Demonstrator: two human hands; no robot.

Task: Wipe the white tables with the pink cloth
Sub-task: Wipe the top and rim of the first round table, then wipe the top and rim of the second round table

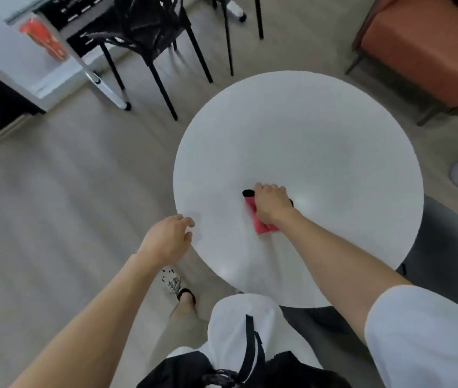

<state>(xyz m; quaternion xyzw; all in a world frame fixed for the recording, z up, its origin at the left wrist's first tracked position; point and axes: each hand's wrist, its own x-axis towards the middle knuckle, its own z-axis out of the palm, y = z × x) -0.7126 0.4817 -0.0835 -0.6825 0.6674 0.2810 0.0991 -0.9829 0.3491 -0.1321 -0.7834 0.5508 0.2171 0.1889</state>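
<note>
My right hand (271,205) grips the cloth (261,226), pressing it flat on the table (306,130) near its middle. My left hand (166,239) hangs relaxed and empty at the table's left edge.
</note>
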